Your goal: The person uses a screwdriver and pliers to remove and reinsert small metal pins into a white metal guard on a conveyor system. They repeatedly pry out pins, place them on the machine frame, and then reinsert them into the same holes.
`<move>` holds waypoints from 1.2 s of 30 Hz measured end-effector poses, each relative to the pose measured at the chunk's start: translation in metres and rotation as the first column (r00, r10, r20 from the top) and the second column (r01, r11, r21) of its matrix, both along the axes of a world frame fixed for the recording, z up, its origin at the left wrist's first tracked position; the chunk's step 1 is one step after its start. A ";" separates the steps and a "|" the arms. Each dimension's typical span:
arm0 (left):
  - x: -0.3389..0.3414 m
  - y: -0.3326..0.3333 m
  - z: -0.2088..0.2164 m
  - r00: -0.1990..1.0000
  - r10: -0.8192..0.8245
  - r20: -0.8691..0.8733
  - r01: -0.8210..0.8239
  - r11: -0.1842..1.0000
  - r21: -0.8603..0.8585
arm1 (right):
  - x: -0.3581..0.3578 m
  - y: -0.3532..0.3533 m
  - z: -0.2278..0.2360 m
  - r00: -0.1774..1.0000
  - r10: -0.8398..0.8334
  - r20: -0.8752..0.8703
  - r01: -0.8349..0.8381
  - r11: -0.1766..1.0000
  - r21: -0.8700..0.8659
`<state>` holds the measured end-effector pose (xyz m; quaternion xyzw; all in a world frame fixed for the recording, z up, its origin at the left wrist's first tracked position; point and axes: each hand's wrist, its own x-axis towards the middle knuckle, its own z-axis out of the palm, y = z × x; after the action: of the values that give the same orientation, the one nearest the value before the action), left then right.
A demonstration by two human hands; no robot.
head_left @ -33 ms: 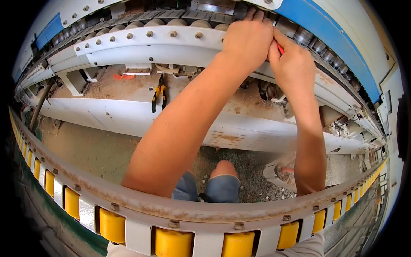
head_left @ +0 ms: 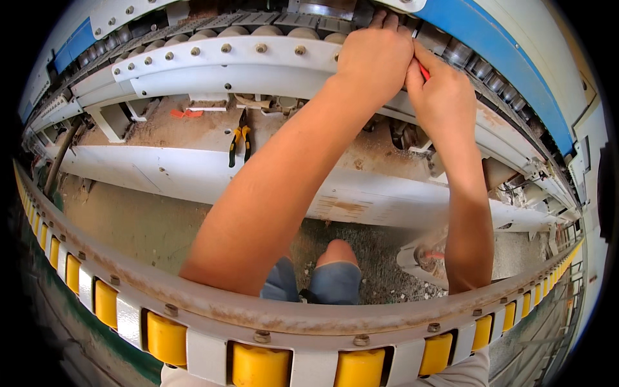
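Observation:
Both of my hands are together at the far side, over a gap in the conveyor beside the blue machine panel (head_left: 516, 61). My left hand (head_left: 377, 58) reaches in with its fingers bent close together; the fingertips and whatever they grip are hidden. Against it, my right hand (head_left: 445, 90) is closed round something with a red handle (head_left: 424, 71), of which only a short piece shows between thumb and fingers. What that handle belongs to cannot be seen. The white roller rail (head_left: 277, 57) runs just left of my left wrist.
Yellow-and-black pliers (head_left: 240, 140) lie on the dusty machine ledge (head_left: 171, 132), near scraps of red material (head_left: 186, 113). A curved rail with yellow rollers (head_left: 261, 362) crosses close to me. Metal rollers (head_left: 480, 68) line the blue panel. Debris litters the floor (head_left: 380, 284).

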<state>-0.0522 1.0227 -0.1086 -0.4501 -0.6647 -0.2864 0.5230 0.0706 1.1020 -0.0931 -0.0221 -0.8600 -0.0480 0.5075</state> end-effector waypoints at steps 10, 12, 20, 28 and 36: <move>0.014 -0.007 0.006 0.978 0.086 0.191 -0.033 0.963 -0.267 | 0.011 0.007 0.013 0.986 0.013 0.168 -0.014 1.000 0.008; 0.020 -0.006 0.012 0.973 0.087 0.213 -0.023 0.957 -0.289 | 0.015 0.011 0.017 0.984 0.017 0.177 -0.015 1.000 -0.010; 0.020 -0.004 0.005 0.982 0.050 0.180 -0.028 0.992 -0.126 | 0.022 0.000 0.034 0.960 0.022 0.281 -0.004 0.998 -0.064; 0.005 -0.005 -0.001 0.997 0.065 -0.039 -0.067 0.996 -0.061 | 0.013 -0.001 0.006 0.990 -0.032 0.137 0.036 0.999 -0.023; 0.007 -0.005 -0.002 0.995 0.097 -0.026 -0.099 0.993 -0.071 | -0.002 -0.004 -0.026 0.991 -0.129 -0.045 0.126 0.990 -0.062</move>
<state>-0.0454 1.0182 -0.1109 -0.4388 -0.6899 -0.2312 0.5274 0.0689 1.0977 -0.1192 -0.0934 -0.8451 -0.0545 0.5236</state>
